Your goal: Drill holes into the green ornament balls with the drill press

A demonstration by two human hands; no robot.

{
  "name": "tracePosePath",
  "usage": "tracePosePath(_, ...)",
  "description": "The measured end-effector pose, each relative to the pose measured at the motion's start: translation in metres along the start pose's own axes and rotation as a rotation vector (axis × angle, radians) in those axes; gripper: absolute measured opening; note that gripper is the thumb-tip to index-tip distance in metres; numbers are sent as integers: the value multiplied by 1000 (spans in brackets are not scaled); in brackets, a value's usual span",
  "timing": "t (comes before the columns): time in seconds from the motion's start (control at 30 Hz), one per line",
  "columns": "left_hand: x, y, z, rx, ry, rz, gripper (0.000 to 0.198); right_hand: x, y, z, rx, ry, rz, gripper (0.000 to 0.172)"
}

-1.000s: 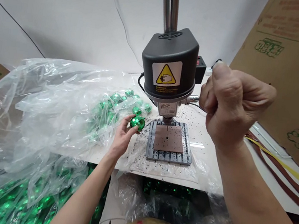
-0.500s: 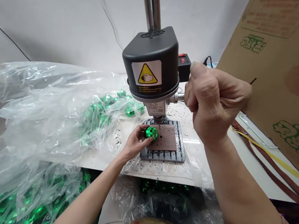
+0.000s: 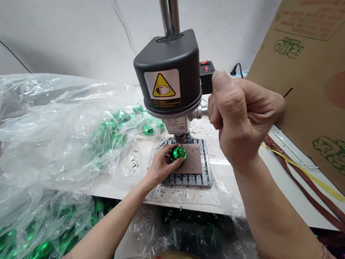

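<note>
Between the thumb and fingers of my left hand (image 3: 163,165) is a shiny green faceted ball (image 3: 178,153). It sits over the brown board (image 3: 194,161) on the slotted metal base (image 3: 199,181), right beneath the chuck of a black bench drill (image 3: 169,77). Whether the bit touches the ball I cannot tell. My right hand (image 3: 242,118) is raised at the right of the drill head, closed in a fist around the drill's feed lever (image 3: 204,109); most of the lever is hidden by the fist.
Clear plastic bags (image 3: 46,128) with more green balls (image 3: 112,131) cover the left side of the white table (image 3: 112,187). A cardboard box (image 3: 323,74) stands at the right, beside brown straps (image 3: 309,191). Dark shavings lie around the base. More green balls (image 3: 41,248) show below the table edge.
My left hand has moved the green ball slightly right over the board, under the chuck. My right hand keeps its grip on the lever. The whole view has shifted a little.
</note>
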State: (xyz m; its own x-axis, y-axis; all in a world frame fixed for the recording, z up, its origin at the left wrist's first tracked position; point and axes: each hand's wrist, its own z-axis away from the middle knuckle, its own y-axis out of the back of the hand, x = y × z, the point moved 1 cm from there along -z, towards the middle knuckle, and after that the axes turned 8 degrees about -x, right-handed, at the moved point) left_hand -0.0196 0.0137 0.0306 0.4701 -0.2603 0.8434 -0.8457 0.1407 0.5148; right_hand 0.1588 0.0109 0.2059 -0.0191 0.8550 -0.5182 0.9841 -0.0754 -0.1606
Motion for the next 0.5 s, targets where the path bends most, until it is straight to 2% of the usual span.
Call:
tracePosePath(0.17,-2,-11,5,130,48,108,50,4,0,1,-8,-28,24,55)
tracePosePath(0.5,-3,-32,4,148,-2,51,54,5,0,-3,-59,-28,39,57)
